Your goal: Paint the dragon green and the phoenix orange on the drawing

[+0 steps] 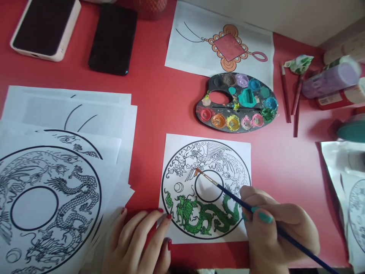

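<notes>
My right hand [278, 224] is closed round a blue-handled paintbrush [228, 192]. The brush tip, loaded with orange, touches the bird's wing on a small round dragon-and-phoenix drawing [208, 152]. The dragon in its lower half is painted green. My left hand [139, 239] lies flat on the red table with fingers spread, its fingertips resting on the drawing's lower left corner. A dark oval palette [236, 102] with several wells of wet paint sits just above the drawing.
A stack of unpainted printed sheets [57, 182] covers the left. Two phones [45, 26] [112, 38] lie at the top left. A painted knot drawing [225, 45] sits behind the palette. Red brushes [286, 95], paint tubes [330, 80] and more sheets [348, 190] crowd the right.
</notes>
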Demonstrator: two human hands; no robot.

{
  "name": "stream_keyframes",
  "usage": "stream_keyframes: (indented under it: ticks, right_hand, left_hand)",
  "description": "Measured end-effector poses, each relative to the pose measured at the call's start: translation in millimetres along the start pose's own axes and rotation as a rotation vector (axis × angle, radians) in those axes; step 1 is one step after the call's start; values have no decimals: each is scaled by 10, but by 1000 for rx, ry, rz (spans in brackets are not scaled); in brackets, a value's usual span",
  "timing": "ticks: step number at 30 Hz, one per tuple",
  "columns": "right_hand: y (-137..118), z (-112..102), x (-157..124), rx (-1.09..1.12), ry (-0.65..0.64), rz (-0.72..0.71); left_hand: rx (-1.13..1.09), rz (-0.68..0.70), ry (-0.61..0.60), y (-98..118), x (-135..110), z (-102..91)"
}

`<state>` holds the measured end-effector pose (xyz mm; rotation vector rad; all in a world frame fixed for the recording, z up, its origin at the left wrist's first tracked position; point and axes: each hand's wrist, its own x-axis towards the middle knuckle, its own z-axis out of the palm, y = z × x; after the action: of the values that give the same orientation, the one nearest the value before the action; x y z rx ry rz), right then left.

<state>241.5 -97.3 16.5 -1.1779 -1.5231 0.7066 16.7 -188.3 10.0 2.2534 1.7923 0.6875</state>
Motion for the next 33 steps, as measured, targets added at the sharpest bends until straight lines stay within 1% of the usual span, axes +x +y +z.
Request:
stream_keyframes:
  ticks: [2,5,9,13,14,15,17,20,24,28,33]
  right_hand:
    - [-7,15,7,5,-17,-8]
    - [-12,7,6,40,-50,-4]
    - [-4,-26,-5,39,-50,11]
    - [-9,-19,-11,24,-68,12]
    - [-14,-10,-12,31,-67,9]
    - [-19,0,-14,41,-64,3]
    - [-26,15,-15,63,-61,-14]
    - [-20,14,-9,77,-65,-38]
    - [-3,-8,3,83,-108,-41]
    - [-10,-6,-7,54,-89,-59]
    - [-32,13,-15,28,-78,-49]
  left_hand:
    - [5,19,-17,-6,-7,-7]
    - [-4,9,-25,-9,-25,-9]
    - [-17,-14,-12,0,-27,-1]
    - [-7,6,-15,10,-6,1]
    - [-11,-5,6,10,-3,0]
    - [-13,-48,32,9,-2,-3]
    - [-9,-16,-8,3,-8,-9]
    - [2,22,-31,-6,-28,-15]
    - [-1,-16,-23,1,-34,-13]
    - [3,13,-34,7,-13,-17]
    - [-2,-3,-29,5,-17,-28]
